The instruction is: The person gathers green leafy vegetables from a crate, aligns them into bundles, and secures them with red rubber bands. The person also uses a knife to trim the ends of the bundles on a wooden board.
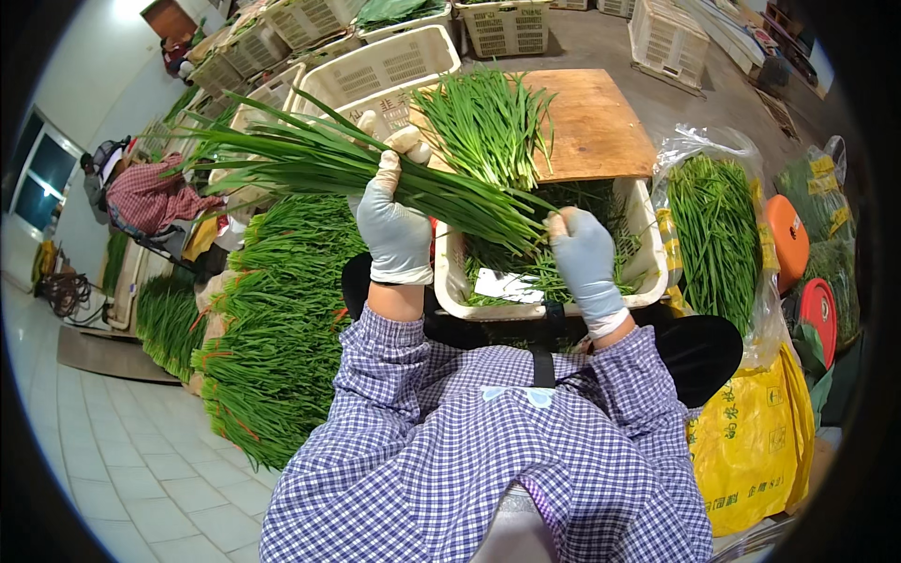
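My left hand, in a pale glove with white-coated fingers, grips a thick bunch of garlic chives held slantwise over the basket. The bunch's leafy end points left and its stem ends point right. At those stem ends, my right hand, gloved alike, pinches a few strands between thumb and fingers. Below is a white plastic basket with loose chive scraps and a white card inside. A wooden board lies across its far part, bearing a loose pile of chives.
Tied chive bundles are stacked at left on the tiled floor. At right stand a clear bag of chives, an orange stool and a yellow sack. Crates line the back. A person sits far left.
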Demonstrator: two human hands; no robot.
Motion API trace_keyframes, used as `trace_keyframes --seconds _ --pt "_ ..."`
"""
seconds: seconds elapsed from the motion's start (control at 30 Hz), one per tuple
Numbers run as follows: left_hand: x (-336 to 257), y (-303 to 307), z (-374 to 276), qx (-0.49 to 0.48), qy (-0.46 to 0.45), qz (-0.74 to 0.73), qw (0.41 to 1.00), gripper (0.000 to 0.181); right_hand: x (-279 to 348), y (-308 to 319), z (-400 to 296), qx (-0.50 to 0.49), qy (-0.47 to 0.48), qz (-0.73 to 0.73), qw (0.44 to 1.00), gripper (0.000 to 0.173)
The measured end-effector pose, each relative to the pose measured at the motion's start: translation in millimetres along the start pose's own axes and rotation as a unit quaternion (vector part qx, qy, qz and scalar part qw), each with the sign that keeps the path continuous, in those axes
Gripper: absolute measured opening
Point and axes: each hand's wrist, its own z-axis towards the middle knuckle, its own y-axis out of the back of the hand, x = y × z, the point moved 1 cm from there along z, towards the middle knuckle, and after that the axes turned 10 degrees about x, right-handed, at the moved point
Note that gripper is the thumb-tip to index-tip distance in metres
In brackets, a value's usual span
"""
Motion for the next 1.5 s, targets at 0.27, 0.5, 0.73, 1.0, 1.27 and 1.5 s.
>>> trace_keyframes --seconds 0.27,0.5,0.73,1.0,1.27,1.5 --pt "-10.9 -3.3 8.5 -0.034 -0.013 -0.013 0.999 0.045 -139.6 55.1 -28.2 0.210 -0.137 -0.178 0.952 0.072" --pt "58.6 -10.2 -11.2 -0.074 0.099 0.016 0.992 0.020 61.0 3.1 -0.2 0.042 0.143 -0.128 0.980 0.106" --pt "28.1 -26.0 12.1 0.179 0.332 0.015 0.926 0.036 36.6 27.7 27.3 0.409 -0.073 0.438 0.797 0.045" --pt "69.4 -3.0 16.0 0.167 0.416 -0.125 0.885 0.048 33.3 17.2 5.4 0.442 -0.106 0.625 0.635 0.072" --pt "52.2 12.7 27.4 0.140 0.382 -0.176 0.896 0.062 -2.7 24.9 7.3 0.424 -0.061 0.601 0.675 0.098" --pt "63.5 -27.3 61.0 0.371 0.274 -0.291 0.839 0.066 33.0 26.9 35.2 0.488 0.029 0.550 0.678 0.114"
